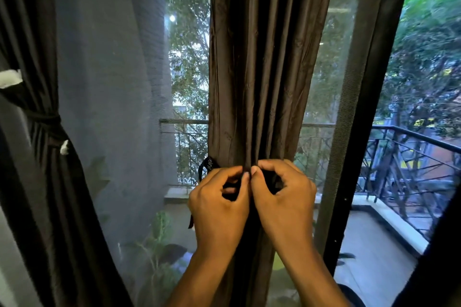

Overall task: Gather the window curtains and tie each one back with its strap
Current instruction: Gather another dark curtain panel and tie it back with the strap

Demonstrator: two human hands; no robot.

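Curtain [262, 70] bundled vertical, strap [209, 164] crosswise

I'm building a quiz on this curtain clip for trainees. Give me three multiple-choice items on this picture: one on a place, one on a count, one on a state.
1. Where is the curtain that is already tied back?
A. far left
B. far right
C. behind the railing

2. How many hands are at the strap on the middle curtain?
A. none
B. one
C. two

3. What state is the middle curtain in?
A. spread wide across the window
B. gathered into a bunch
C. lying on the floor

Answers:
1. A: the tied curtain hangs at the left edge, cinched by a dark band.
2. C: the left hand and right hand both pinch the strap.
3. B: the middle curtain hangs in tight folds, with window showing on both sides.
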